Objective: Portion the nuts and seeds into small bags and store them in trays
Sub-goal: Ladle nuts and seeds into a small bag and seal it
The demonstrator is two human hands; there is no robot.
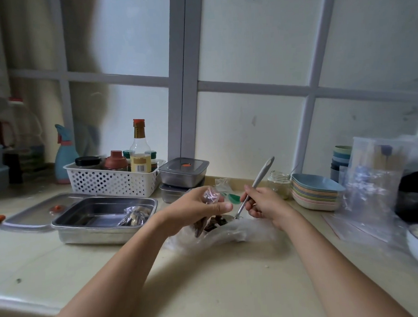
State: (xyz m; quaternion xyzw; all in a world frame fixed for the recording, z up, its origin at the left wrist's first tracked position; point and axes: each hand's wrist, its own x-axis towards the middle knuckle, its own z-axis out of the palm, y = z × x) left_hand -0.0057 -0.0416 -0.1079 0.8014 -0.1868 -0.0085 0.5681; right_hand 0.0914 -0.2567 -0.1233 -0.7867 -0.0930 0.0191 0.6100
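Counter | left hand pinches small bag | right hand grips spoon just beside

Left of centre, a white basket shows a pattern of round holes, and the clear sauce bottle in it has an orange-red cap and gold label. The tray at lower left is silver steel, the stacked plates at right run in pastel blue, green, yellow and pink bands, and the nuts at centre are dark brown.
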